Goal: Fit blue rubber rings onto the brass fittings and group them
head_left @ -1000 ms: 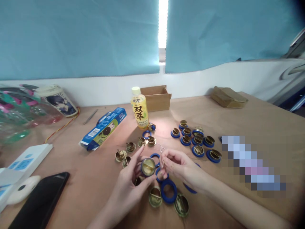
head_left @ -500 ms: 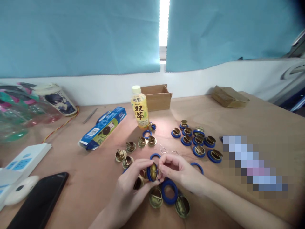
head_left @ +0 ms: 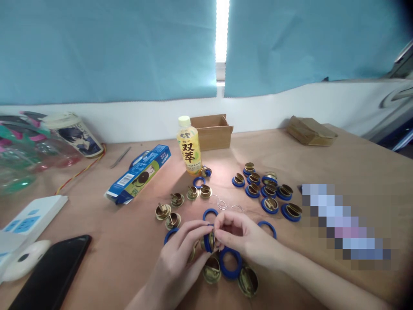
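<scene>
My left hand (head_left: 176, 254) grips a round brass fitting (head_left: 211, 242) with a blue ring (head_left: 207, 243) around it. The fitting is on edge, its brass face turned to the right. Thumb and fingertips of my right hand (head_left: 237, 232) pinch together at that face; what lies between them is hidden. Beneath and in front of my hands are a thick blue ring (head_left: 239, 263) and two brass fittings, one at the left (head_left: 212, 270) and one at the right (head_left: 248, 281). More blue rings (head_left: 210, 211) lie around, partly covered by my hands. Thin silvery rings (head_left: 222, 204) rest just beyond.
Several bare brass fittings (head_left: 177, 199) sit left of centre; several blue-ringed ones (head_left: 270, 205) cluster at right. Behind stand a yellow drink bottle (head_left: 189, 148) and a cardboard box (head_left: 213, 135). A blue carton (head_left: 138, 174), a phone (head_left: 51, 273) and spray bottles (head_left: 19, 155) are at left.
The fitting in my left hand has turned further edge-on and come slightly lower, showing less of its brass face. My right fingertips have stayed against it.
</scene>
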Motion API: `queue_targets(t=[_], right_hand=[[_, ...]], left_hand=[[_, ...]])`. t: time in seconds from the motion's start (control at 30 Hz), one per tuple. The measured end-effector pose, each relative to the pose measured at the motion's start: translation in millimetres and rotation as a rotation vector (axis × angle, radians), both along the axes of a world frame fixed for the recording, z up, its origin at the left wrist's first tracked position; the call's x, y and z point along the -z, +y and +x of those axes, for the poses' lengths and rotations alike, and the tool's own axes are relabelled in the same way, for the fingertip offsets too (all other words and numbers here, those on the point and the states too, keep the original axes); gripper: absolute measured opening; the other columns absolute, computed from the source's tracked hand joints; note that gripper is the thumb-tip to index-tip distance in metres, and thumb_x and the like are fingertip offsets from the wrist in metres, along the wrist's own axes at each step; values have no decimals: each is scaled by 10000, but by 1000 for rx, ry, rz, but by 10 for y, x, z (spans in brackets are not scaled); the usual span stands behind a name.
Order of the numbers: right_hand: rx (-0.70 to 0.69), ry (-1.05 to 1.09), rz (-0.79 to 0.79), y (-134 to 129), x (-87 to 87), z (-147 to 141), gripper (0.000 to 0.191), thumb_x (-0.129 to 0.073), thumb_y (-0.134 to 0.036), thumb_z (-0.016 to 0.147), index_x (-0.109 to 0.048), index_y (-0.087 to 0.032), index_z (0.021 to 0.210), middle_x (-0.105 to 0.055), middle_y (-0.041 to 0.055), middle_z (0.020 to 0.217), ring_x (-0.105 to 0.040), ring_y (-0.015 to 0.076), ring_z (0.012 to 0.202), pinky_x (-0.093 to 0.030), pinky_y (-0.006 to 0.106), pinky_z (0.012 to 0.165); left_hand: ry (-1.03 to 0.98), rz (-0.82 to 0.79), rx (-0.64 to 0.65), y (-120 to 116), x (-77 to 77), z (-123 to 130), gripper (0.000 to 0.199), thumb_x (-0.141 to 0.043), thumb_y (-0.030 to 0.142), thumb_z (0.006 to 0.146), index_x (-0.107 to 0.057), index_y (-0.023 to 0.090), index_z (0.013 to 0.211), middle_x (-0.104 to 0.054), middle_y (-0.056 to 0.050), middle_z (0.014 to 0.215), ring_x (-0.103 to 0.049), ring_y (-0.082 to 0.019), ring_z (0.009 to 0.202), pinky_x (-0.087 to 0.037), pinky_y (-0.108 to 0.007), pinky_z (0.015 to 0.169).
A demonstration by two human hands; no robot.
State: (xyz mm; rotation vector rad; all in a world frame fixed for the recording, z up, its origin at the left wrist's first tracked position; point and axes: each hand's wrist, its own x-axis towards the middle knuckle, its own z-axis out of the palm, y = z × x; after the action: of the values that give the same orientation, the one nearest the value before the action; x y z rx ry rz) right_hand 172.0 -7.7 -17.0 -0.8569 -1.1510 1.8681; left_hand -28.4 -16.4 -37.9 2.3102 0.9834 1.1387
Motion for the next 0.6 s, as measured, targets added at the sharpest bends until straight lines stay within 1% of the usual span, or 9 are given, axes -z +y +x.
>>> queue_targets(t=[0.17, 0.37, 0.47, 0.6], right_hand=[[21, 26, 22, -33, -3, -9, 393, -797, -440, 782, -518, -171, 847, -543, -39, 763, -526, 88, 673, -424, 243, 674], [22, 27, 17, -60, -12, -21, 386, -808, -404, 782, -507, -171, 848, -513, -48, 756, -479, 80, 657, -378, 227, 637], [17, 9, 11, -66, -3, -28, 399, -834, -378, 755, -505, -170, 844, -512, -52, 738, -469, 81, 649, -367, 226, 630], [27, 16, 16, -84, 26, -41, 412, -825, -394, 764, -485, -175, 840, -503, -58, 723, -455, 72, 627, -354, 214, 599]], left_hand=[[61, 67, -18, -7, 2, 5, 419, -642, 37, 845, -581, 207, 1223, -662, -79, 1144, -678, -177, 1030, -555, -253, 918], [63, 90, -38, -12, -19, 11, 373, -617, 62, 869, -585, 196, 1215, -663, -80, 1127, -683, -171, 1019, -560, -242, 912], [56, 108, -23, -10, -5, 16, 353, -597, 64, 884, -599, 196, 1211, -662, -81, 1133, -680, -164, 1030, -550, -228, 922], [51, 138, -2, -20, 17, 6, 354, -587, 36, 879, -609, 187, 1199, -662, -92, 1143, -674, -165, 1051, -542, -224, 934]])
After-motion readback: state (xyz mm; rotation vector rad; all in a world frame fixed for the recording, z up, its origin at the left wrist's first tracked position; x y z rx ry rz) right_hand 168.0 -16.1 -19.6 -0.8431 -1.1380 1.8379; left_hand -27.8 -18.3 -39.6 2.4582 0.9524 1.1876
